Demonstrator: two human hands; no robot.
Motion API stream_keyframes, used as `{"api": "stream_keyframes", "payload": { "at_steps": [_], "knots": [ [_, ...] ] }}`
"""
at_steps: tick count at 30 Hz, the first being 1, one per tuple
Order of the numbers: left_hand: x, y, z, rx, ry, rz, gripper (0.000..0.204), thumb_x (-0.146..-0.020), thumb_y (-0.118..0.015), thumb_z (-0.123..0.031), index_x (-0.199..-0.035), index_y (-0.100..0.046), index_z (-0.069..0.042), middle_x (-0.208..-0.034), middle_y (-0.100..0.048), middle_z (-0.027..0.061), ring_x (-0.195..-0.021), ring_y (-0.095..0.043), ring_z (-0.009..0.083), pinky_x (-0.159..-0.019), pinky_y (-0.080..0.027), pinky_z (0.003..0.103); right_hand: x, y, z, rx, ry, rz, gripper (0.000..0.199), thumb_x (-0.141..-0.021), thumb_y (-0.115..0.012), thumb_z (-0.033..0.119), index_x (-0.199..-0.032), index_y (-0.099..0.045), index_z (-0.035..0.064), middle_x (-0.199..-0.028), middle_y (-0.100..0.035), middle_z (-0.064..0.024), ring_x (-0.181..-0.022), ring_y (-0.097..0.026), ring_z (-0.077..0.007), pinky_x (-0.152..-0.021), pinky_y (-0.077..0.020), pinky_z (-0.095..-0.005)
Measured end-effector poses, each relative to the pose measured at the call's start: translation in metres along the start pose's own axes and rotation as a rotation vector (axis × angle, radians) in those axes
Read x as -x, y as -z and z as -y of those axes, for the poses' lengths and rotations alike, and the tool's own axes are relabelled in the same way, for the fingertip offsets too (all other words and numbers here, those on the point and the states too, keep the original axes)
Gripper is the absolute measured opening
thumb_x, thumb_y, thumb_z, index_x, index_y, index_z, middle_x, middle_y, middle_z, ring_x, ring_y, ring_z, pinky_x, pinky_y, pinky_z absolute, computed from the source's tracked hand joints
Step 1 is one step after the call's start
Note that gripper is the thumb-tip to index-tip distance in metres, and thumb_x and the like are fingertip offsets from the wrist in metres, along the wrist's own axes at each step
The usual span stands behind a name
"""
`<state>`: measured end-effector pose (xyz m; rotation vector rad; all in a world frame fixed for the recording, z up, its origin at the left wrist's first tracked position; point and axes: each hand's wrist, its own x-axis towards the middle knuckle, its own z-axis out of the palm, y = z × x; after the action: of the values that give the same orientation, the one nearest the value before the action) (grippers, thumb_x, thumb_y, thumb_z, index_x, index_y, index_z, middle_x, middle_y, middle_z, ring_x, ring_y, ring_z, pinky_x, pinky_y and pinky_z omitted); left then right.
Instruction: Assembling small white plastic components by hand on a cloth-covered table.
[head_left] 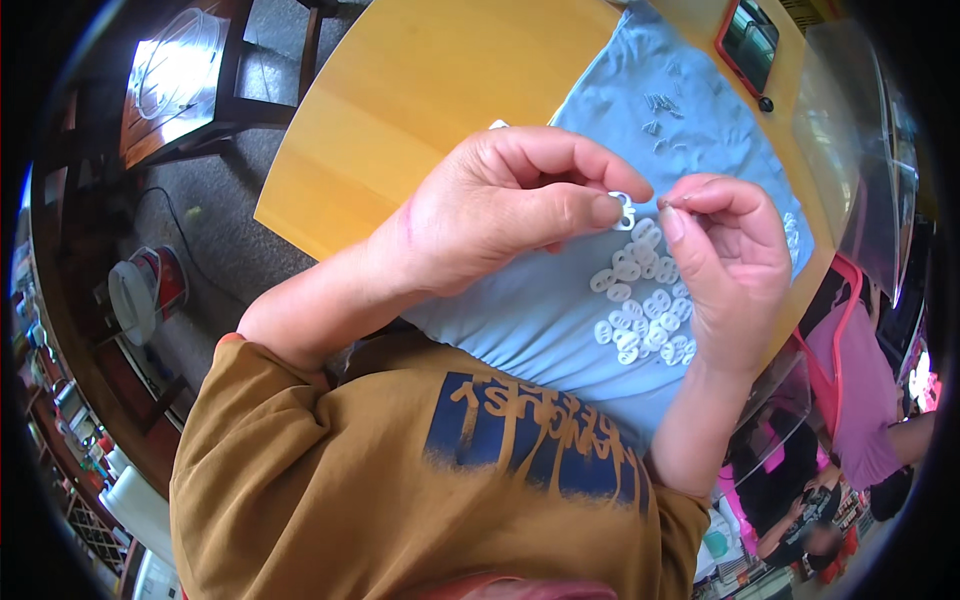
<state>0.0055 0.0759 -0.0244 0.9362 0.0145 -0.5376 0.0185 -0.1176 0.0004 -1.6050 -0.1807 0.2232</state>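
A loose pinch may drop the white piece [627, 221].
Above the blue cloth [520, 310], my left hand [495, 205] clamps it; my right hand [738, 240] pinches something [663, 202] too tiny to identify.

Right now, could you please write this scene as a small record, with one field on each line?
Left hand: the left hand pinches a small white piece between thumb and index finger
Right hand: the right hand has thumb and index fingertip close together; what they hold is too small to tell
Loose pieces: white oval pieces in a cluster beside the right hand
Small bits: thin greyish bits beyond the hands
Under both: light blue cloth
Surface: yellow wooden table
Far right: red-edged device
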Motion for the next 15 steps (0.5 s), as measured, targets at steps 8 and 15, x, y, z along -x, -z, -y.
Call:
{"api": "stream_keyframes", "payload": {
  "at_steps": [8,15],
  "knots": [
    [-0.001,-0.002,0.002,-0.009,-0.058,0.008,0.017,-0.08,-0.061,-0.005,-0.097,-0.06,-0.001,-0.079,-0.057,-0.0003,-0.067,-0.051,0.0036,-0.058,-0.042,0.016,0.011,-0.009,-0.002,-0.1,-0.013,0.012,0.023,-0.075,-0.061,-0.01,-0.095,-0.053,-0.0018,-0.09,-0.058,-0.0072,-0.084,-0.055,-0.0114,-0.077,-0.0439,-0.0231],
    [0.002,-0.003,-0.001,-0.046,-0.032,-0.013,0.012,-0.081,-0.062,-0.005,-0.091,-0.059,-0.001,-0.079,-0.058,-0.0002,-0.065,-0.052,0.0039,-0.058,-0.043,0.016,0.013,-0.013,0.002,-0.092,-0.041,0.01,0.024,-0.075,-0.062,-0.01,-0.096,-0.052,-0.0021,-0.088,-0.059,-0.0062,-0.081,-0.054,-0.0107,-0.075,-0.0439,-0.0227]
  ]
}}
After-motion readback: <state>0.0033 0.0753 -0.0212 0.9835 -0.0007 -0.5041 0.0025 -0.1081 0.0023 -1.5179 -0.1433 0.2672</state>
